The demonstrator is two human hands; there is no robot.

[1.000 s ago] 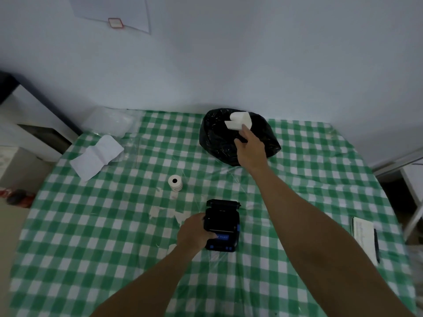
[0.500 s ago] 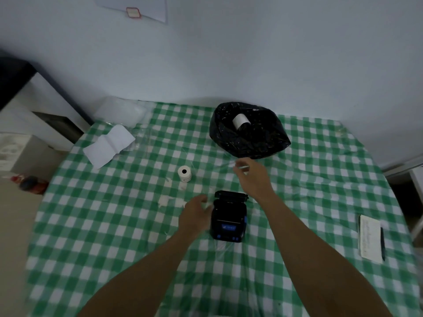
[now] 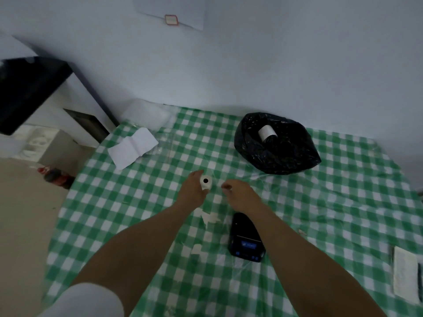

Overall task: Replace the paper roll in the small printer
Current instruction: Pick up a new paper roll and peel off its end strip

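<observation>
Left hand [image 3: 193, 193] wraps the roll [image 3: 206, 182] mid-table, right hand [image 3: 240, 195] loose and empty beside it. Printer [image 3: 246, 239] sits toward the near edge. I'd find the paper's free end before dropping it in.

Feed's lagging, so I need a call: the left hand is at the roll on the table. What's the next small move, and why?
Probably lift the new roll toward the printer. The left hand grips it between thumb and fingers, the old roll lies in the bag, and the right hand hovers close by.
</observation>
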